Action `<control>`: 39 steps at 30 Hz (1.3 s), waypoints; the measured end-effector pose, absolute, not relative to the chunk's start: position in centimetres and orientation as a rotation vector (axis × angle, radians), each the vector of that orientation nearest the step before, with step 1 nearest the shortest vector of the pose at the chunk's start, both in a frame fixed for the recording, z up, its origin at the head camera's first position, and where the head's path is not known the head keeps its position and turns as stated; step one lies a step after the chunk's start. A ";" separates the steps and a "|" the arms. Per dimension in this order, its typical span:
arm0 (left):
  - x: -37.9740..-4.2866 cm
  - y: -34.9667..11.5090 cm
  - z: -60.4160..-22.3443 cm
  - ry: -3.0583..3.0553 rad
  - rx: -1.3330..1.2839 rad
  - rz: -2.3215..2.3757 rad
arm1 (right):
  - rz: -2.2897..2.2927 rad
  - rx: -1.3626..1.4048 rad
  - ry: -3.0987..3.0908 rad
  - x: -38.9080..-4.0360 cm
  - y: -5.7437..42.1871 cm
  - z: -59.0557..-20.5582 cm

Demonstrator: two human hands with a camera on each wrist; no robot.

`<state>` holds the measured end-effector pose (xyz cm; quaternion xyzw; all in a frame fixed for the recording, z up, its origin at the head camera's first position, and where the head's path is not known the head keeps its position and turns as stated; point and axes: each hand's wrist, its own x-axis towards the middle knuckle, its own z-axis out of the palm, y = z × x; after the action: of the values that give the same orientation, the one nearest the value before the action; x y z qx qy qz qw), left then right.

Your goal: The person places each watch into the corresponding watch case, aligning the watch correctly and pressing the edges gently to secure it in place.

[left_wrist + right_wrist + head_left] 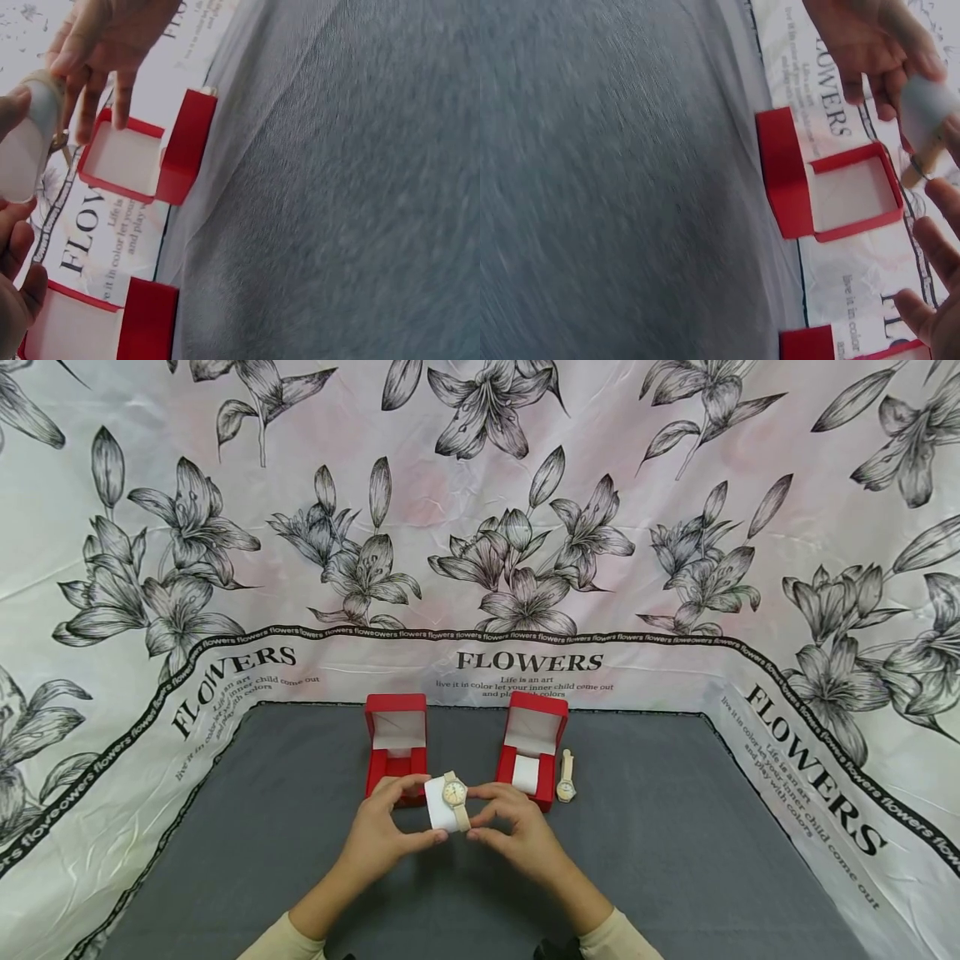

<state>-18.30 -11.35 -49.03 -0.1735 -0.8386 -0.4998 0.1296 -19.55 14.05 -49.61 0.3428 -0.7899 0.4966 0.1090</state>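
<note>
A white watch cushion (437, 806) is held up over the table, with a cream-strapped wristwatch (454, 792) around its right end. My left hand (382, 827) grips the cushion's left part between thumb and fingers. From the other side, my right hand (522, 833) pinches the watch at its strap and edge with thumb and fingertips. In the left wrist view the cushion (21, 161) shows its white end, and the right thumb lies on the strap. The right wrist view shows the cushion (924, 109) between both hands, with part of the strap hanging below.
Behind the left hand stands an open red box (397, 710) with a bare red inside. Another open red box (536, 710), holding a white cushion (526, 773), stands behind the right hand. A second cream-strapped watch (566, 777) lies beside it on the grey cloth (645, 843).
</note>
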 end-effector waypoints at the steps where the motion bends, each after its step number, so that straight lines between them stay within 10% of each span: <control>1: -18.3 -11.4 -49.0 -2.441 -0.520 -1.452 | 1.462 1.011 -2.335 -19.6 14.2 -49.5; 39: -17.8 -11.2 -48.4 -2.515 -0.736 -1.316 | 1.361 1.097 -2.480 -19.6 14.7 -49.1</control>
<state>-17.77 -11.17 -48.36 -0.2497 -0.8530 -0.4463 0.1043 -19.60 14.70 -49.11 0.3611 -0.8161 0.4480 0.0537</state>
